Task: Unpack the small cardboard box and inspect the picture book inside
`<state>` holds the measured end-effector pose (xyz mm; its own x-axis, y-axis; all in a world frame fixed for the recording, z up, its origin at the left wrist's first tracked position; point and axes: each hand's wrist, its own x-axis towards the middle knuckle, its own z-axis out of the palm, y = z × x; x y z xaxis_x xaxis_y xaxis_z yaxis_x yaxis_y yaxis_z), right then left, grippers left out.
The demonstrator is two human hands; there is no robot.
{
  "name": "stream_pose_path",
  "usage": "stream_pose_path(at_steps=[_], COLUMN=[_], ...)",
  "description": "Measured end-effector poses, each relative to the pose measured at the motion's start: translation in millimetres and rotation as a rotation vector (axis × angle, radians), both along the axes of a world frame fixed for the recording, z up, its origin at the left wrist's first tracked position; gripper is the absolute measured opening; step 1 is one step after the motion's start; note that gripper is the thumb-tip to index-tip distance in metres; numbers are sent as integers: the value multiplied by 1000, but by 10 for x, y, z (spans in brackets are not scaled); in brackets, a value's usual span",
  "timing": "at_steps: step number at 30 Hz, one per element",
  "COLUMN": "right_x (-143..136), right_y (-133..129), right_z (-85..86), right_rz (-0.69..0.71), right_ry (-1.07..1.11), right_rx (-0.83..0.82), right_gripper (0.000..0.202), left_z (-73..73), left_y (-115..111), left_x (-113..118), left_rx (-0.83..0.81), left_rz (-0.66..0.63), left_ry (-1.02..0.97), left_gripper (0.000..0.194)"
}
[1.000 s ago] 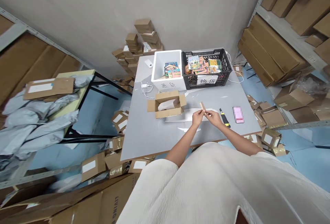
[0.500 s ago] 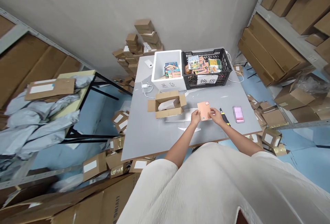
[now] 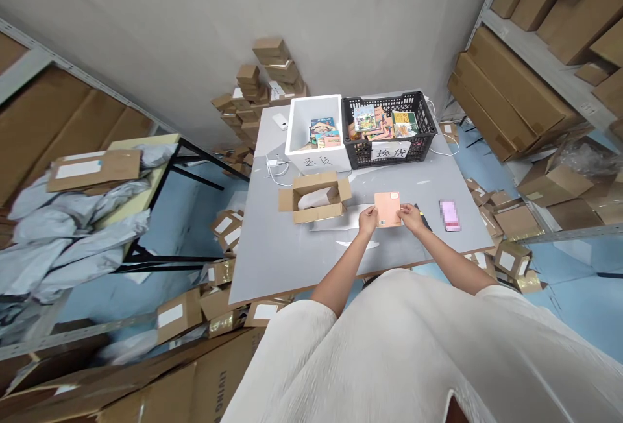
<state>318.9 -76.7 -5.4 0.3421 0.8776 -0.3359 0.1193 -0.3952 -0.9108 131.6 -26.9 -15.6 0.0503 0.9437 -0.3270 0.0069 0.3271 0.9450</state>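
A small orange-pink book [image 3: 387,209] with a barcode at its lower left is held up over the grey table [image 3: 272,254]. My left hand [image 3: 368,220] pinches its left edge, and my right hand [image 3: 410,217] grips its right edge. Just beyond my right hand, a black and yellow tool [image 3: 424,220] is partly hidden by that hand. Left of my hands an open cardboard box [image 3: 318,215] has white wrapping [image 3: 317,198] inside. White paper [image 3: 341,218] lies between the box and my left hand.
Behind stand a white foam box [image 3: 316,160] and a black crate [image 3: 428,141], both with books inside. A pink-screened phone [image 3: 450,215] lies at the right. A white cable [image 3: 278,173] rests at the left. Stacked cartons [image 3: 248,95] stand beyond the table.
The book has turned more squarely toward the camera and moved slightly right. My right hand has shifted right, now covering more of the tool.
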Motion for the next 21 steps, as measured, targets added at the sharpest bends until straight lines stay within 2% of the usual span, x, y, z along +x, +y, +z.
stream_pose_path(at_steps=[8,10,13,15,17,21], right_x=[-39,-49,-58,-64,-76,-128], right_y=[0,0,-1,-6,-16,-48], right_z=[91,131,186,216,246,317], right_rz=[-39,-41,-25,-3,18,80], right_ry=[97,103,90,50,-13,-108], right_rx=[-33,-13,11,10,8,73], right_gripper=[37,38,39,38,37,29], left_z=[-12,-21,-34,-38,-34,3], left_y=[29,27,4,-23,-53,-98], left_x=[-1,1,24,61,111,192], left_rx=[-6,-13,-11,-7,-22,-50], left_rz=[3,45,127,71,-41,-146], left_ry=[-6,23,97,78,5,-73], left_gripper=[10,8,21,19,12,21])
